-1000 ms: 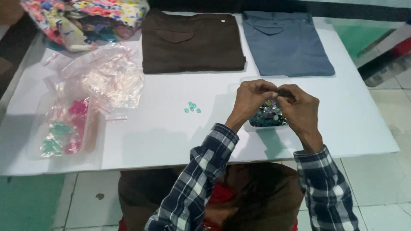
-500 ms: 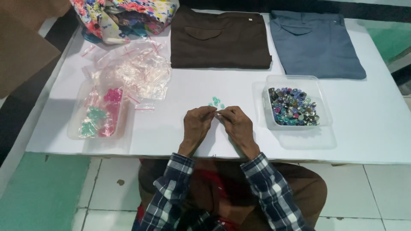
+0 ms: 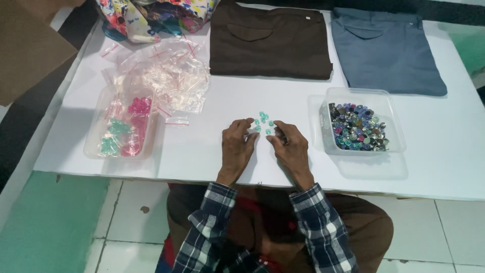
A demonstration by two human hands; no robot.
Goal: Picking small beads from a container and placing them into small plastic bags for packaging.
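Nearest the camera are the plaid sleeves (image 3: 212,227) of the person, forearms running up onto the white bench (image 3: 202,151). The left hand (image 3: 237,144) rests palm down on the bench with its fingers curled loosely, tips pointing toward a small cluster of teal beads (image 3: 263,121); it has hold of nothing that can be seen. The right hand (image 3: 289,144) lies just beside it, fingers bent in toward the same cluster, thumb and forefinger drawn close together (whether a bead sits pinched between them is too small to tell). The teal beads lie loose on the bare bench, right at the fingertips of both hands and slightly beyond them.

To the right of the hands, near but apart, stands a clear plastic tray (image 3: 394,146) holding a heap of mixed beads (image 3: 357,127) in blue, silver, green and pink. To the left, further off, a second clear tray (image 3: 96,146) holds pink and green pieces (image 3: 126,129). Behind that tray, and partly over its far edge, lies a pile of small clear zip bags (image 3: 166,78).

At the far edge of the bench lie a folded brown garment (image 3: 270,43) and, to its right, a folded grey-blue garment (image 3: 386,48). A colourful patterned bag (image 3: 151,17) sits at the far left corner.
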